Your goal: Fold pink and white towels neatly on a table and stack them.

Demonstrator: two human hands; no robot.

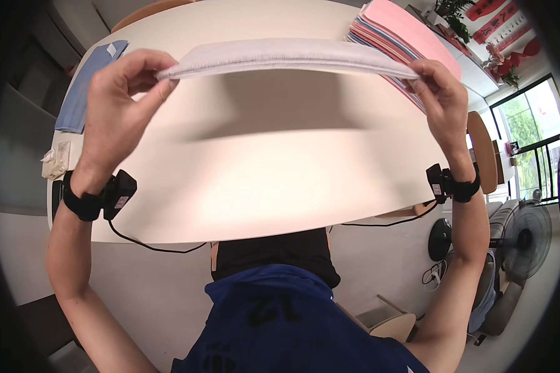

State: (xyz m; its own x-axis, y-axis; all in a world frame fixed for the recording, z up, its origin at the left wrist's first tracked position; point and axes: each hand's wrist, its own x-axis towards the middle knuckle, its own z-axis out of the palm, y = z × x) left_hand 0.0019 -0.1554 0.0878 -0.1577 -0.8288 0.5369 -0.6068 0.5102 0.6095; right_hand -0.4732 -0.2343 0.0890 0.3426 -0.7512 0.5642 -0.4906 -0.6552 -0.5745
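A pale grey-white fabric piece [284, 52], seemingly folded, stretches between my two hands above the white table [280, 186] and casts a broad shadow on it. My left hand [123, 95] pinches its left corner between thumb and fingers. At the opposite corner, my right hand [443, 95] grips it the same way. The near edge looks layered and slightly frayed, and sags in a gentle curve. Beyond my right hand lies a stack of folded cloths [406, 32] with pink on top, partly covered by the held fabric. A blue folded cloth [81, 93] with a white tag rests left of my left hand.
A tissue pack [57, 161] sits at the table's left edge. Black wrist devices [120, 193] trail cables [158, 249] past the table's front edge. To the right stand a floor fan [525, 238] and a wooden chair [483, 151]. Another chair [392, 326] is behind my right side.
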